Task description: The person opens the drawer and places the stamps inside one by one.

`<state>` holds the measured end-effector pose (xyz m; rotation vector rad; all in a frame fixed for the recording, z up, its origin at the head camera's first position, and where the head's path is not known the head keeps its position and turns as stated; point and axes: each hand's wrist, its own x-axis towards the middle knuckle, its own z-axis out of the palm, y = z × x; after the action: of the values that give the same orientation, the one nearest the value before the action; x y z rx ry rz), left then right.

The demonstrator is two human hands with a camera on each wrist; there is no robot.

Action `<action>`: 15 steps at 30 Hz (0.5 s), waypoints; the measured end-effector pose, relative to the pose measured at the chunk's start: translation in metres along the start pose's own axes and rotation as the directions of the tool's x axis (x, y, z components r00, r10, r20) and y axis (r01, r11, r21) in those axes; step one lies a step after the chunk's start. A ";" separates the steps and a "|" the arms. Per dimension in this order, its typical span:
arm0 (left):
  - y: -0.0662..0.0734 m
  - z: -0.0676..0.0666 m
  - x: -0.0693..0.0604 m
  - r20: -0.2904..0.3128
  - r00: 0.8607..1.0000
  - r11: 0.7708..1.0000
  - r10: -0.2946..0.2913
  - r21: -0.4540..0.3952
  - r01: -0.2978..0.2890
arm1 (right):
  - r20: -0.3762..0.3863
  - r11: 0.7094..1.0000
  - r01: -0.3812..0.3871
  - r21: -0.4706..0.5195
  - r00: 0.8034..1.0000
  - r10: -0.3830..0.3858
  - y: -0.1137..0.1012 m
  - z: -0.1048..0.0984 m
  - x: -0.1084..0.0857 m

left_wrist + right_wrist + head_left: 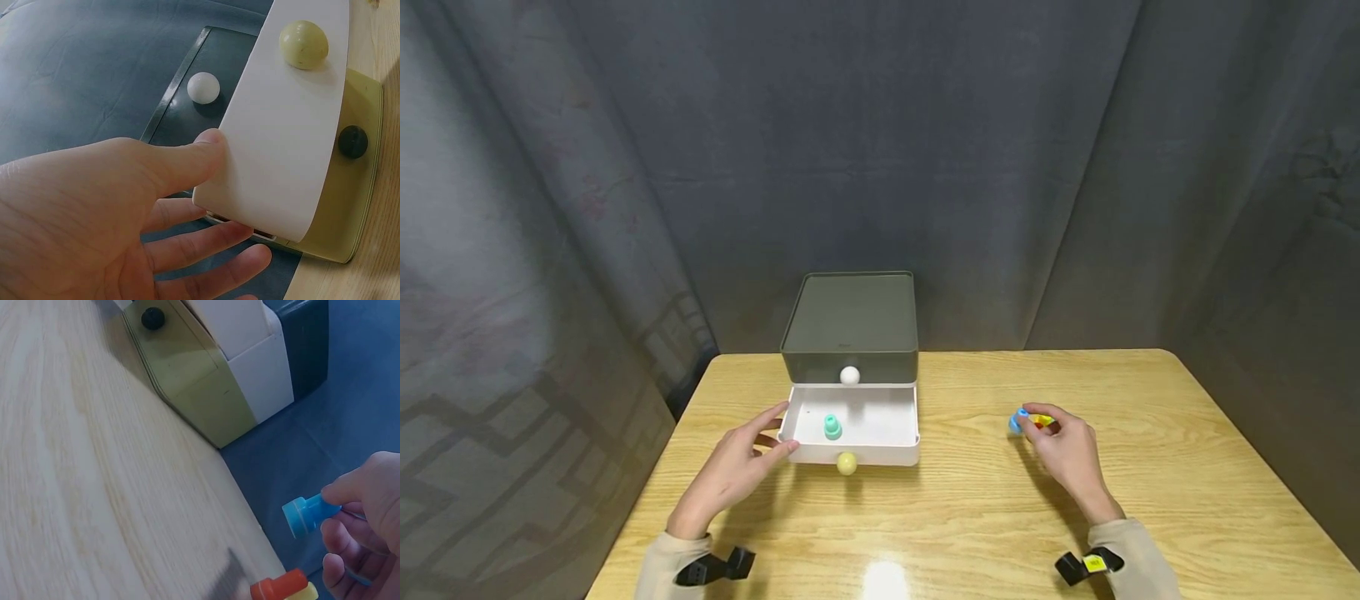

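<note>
My left hand is at the left front corner of a pulled-out white drawer. Its thumb touches the front face and its fingers extend along the side, fairly straight. A mint-green stepped plastic piece stands inside the drawer. Off to the right, my right hand pinches a similar blue stepped plastic piece between thumb and fingers, just above the table. Below that hand are a red piece and a yellow piece, partly hidden by the hand in the head view.
The drawer belongs to a small cabinet with a dark grey-green top. A white knob marks its closed upper drawer, a yellow knob the pulled-out one. Below is an olive section with a dark knob. Grey curtains surround the wooden table.
</note>
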<state>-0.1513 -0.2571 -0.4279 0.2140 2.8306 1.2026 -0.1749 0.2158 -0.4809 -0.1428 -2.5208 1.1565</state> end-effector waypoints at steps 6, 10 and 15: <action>0.002 -0.001 -0.002 -0.002 1.000 1.000 0.012 0.002 -0.012 | 0.012 1.000 0.004 0.026 1.000 -0.004 -0.011 -0.001 -0.004; 0.001 -0.001 -0.002 -0.001 1.000 1.000 0.013 -0.003 -0.013 | 0.030 0.999 0.001 0.036 1.000 -0.002 -0.015 -0.001 -0.004; 0.001 -0.001 -0.002 0.003 1.000 1.000 0.014 -0.009 -0.014 | 0.036 0.999 0.018 0.031 0.999 -0.019 -0.020 0.000 -0.006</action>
<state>-0.1489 -0.2571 -0.4266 0.2349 2.8253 1.2165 -0.1684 0.2012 -0.4670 -0.0913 -2.5293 1.2001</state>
